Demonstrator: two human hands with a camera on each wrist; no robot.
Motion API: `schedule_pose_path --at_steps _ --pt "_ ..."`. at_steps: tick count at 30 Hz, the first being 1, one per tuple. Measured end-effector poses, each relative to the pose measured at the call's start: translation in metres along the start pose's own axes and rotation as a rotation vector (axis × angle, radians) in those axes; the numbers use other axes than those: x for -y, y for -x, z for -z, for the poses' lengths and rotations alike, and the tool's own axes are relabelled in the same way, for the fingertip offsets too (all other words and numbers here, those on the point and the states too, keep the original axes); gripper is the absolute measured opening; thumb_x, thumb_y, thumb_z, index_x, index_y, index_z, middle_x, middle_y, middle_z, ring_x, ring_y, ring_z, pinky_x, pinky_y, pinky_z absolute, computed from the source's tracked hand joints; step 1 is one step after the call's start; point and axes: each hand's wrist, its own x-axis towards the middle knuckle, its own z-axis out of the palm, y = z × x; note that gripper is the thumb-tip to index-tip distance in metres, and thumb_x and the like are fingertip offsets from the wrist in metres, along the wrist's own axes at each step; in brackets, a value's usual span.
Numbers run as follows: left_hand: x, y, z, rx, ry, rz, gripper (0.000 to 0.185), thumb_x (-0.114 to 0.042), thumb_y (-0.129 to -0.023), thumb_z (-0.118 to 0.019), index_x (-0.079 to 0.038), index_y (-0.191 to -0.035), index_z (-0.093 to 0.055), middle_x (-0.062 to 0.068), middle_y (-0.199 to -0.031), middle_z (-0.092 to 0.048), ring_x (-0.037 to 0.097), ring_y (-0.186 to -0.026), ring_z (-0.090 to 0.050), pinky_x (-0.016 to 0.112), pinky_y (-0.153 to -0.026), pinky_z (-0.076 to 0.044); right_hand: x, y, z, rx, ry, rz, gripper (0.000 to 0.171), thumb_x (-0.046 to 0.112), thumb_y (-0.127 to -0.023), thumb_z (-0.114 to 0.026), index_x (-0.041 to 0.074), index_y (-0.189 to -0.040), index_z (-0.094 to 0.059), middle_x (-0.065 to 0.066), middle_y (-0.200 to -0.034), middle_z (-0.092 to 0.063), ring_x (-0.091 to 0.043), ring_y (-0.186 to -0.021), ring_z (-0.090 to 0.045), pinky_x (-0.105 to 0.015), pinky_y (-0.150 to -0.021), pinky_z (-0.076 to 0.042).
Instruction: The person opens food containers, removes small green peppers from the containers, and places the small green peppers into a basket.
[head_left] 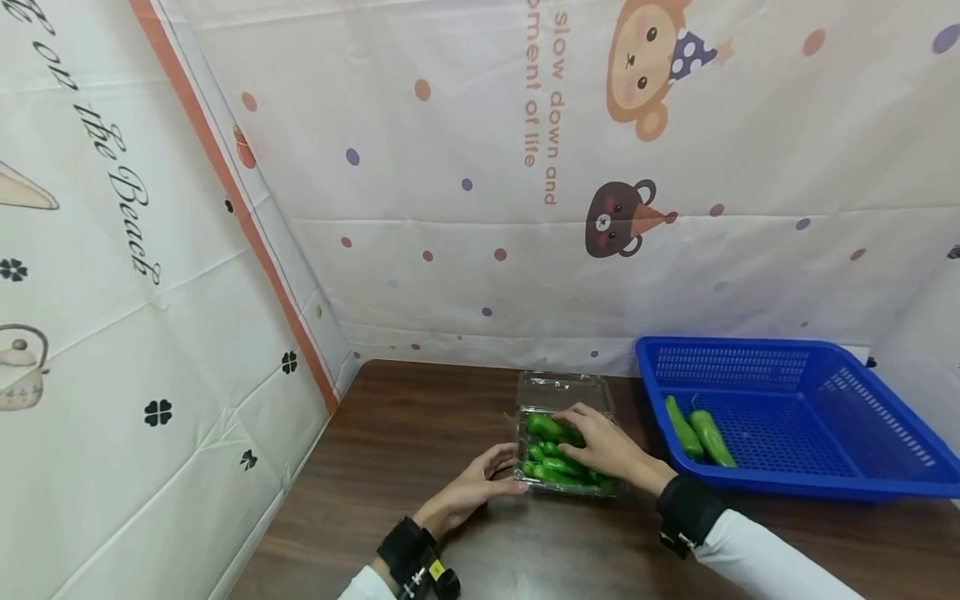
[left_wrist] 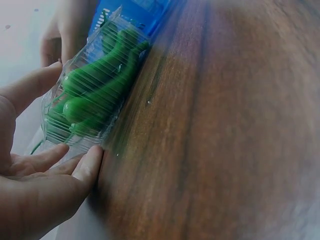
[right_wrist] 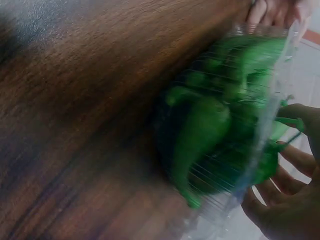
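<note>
A clear plastic box of green peppers stands on the table with its lid folded back. My left hand rests against the box's left end, thumb at the near corner and fingers spread farther back, as the left wrist view also shows. From the right, my right hand reaches over the box, its thumb and fingers around one large green pepper on top. Other peppers show through the ribbed wall in the left wrist view. The right wrist view is blurred; pepper stems stick up by the right fingers.
A blue plastic basket stands to the right, with two green peppers at its left end. The brown wooden table meets printed cloth walls behind and at the left.
</note>
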Motion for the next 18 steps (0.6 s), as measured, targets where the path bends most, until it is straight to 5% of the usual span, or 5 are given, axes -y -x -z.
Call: schedule_pose_path --at_steps 9,18 --pt "0.001 -0.001 0.001 0.009 0.011 0.006 0.076 -0.027 -0.094 -0.075 -0.014 -0.158 -0.036 0.021 -0.163 -0.034 0.044 -0.151 -0.033 0.061 -0.122 -0.037 0.004 -0.011 -0.009 0.017 0.063 -0.178 0.039 0.016 -0.091 -0.078 0.003 -0.127 -0.067 -0.012 -0.111 -0.068 -0.029 -0.101 -0.068 -0.046 -0.081 -0.062" --pt "0.002 -0.001 0.001 0.026 0.011 0.013 0.075 -0.028 -0.095 -0.074 -0.016 -0.158 -0.036 0.02 -0.164 -0.032 0.043 -0.152 -0.031 0.06 -0.122 -0.037 0.013 -0.014 -0.012 0.029 0.084 -0.228 0.031 0.008 -0.088 -0.08 0.005 -0.115 -0.066 -0.013 -0.105 -0.069 -0.029 -0.095 -0.069 -0.043 -0.075 -0.062"
